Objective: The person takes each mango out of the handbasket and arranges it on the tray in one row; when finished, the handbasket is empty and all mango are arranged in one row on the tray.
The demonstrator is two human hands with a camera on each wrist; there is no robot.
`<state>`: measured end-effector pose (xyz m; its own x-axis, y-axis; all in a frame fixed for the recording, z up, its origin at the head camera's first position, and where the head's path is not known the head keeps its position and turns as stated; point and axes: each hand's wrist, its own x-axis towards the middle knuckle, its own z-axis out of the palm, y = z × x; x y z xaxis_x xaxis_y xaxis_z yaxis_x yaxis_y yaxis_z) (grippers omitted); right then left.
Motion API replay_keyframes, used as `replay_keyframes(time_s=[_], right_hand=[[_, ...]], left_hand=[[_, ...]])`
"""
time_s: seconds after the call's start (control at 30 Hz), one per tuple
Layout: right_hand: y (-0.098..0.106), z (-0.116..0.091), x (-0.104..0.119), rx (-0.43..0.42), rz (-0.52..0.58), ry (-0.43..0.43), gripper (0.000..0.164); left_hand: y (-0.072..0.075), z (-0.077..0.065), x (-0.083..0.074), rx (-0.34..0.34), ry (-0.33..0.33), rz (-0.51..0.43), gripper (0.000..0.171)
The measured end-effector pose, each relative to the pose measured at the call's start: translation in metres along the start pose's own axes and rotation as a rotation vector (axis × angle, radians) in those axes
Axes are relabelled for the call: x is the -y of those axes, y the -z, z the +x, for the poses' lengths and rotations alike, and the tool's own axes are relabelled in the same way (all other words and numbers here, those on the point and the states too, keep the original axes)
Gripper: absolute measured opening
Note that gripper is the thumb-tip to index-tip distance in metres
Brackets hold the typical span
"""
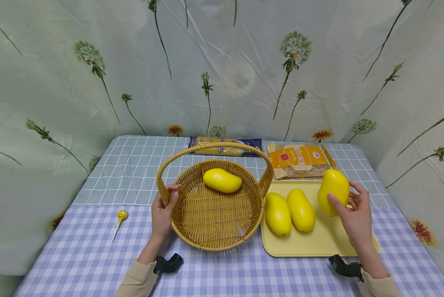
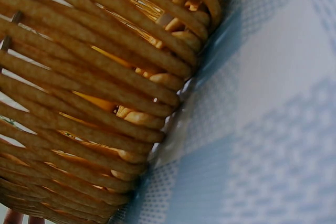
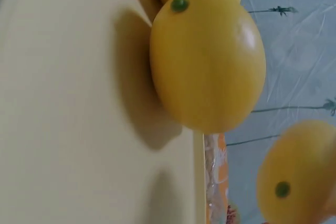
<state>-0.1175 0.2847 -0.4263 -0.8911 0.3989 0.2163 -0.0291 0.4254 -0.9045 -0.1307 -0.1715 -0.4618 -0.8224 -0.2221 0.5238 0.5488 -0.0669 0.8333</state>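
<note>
Mango [image 1: 333,190] is held by the right hand [image 1: 357,218], raised above the right part of the tray [image 1: 326,244]. It is pinched between the thumb, laid against its near side, and the curled fingers [image 1: 360,190] at its right side; these are parted by the mango's width. In the right wrist view, it is seen clear of the tray. A second mango [image 1: 277,213] and a third mango [image 1: 301,209] are laid side by side on the tray's left part. The basket [image 1: 216,212] is gripped at its left rim by the left hand [image 1: 162,214], with the fingers curled by the handle's foot. Inside, a fourth mango [image 1: 222,180] is placed against the far side. On the worktop [image 1: 95,255], a lollipop [image 1: 122,215] is set farther left.
</note>
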Motion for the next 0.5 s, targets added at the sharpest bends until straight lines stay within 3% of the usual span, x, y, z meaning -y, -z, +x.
replay_keyframes(time_s=[0.3, 0.5], right_hand=[[0.004, 0.018, -0.055, 0.067, -0.149, -0.081, 0.069], [0.006, 0.016, -0.060, 0.128, -0.235, -0.094, 0.075]], left_hand=[[0.000, 0.000, 0.000, -0.004, 0.006, 0.011, 0.018], [0.000, 0.000, 0.000, -0.004, 0.007, 0.013, 0.018]])
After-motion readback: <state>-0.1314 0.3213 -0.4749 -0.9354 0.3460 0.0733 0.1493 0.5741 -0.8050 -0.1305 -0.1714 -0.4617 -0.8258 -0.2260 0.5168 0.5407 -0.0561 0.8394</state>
